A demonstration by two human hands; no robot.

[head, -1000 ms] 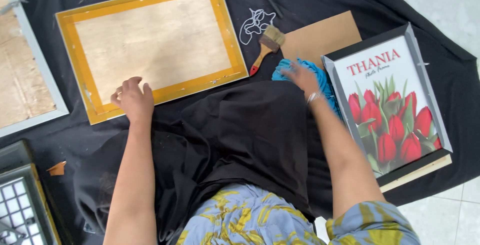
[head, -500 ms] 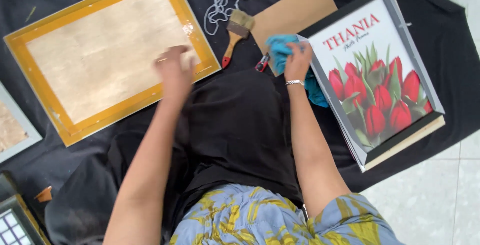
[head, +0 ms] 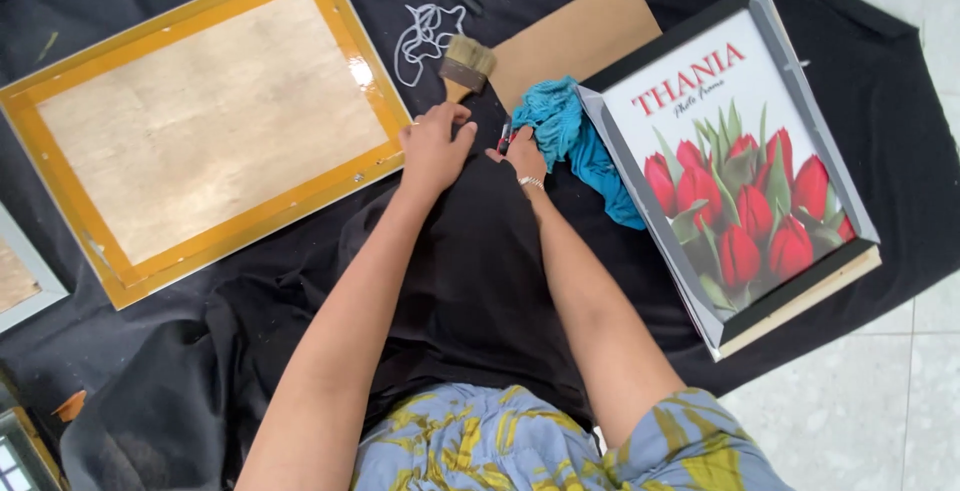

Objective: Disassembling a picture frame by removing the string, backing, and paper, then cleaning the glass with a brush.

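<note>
While both hands meet on the black cloth (head: 480, 281) | left hand (head: 435, 146) fingers curled at paintbrush (head: 462, 69) | right hand (head: 520, 156) grip unclear.

Both bare arms reach straight forward and converge, the left hand (head: 435, 146) palm down with fingers curled, the right hand (head: 520, 154) just beside it, fingers bent inward, a bracelet at its wrist.

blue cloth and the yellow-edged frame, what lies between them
In the head view, both hands lie there on the black cloth: the left hand, the right hand, and the paintbrush just above them.
</note>
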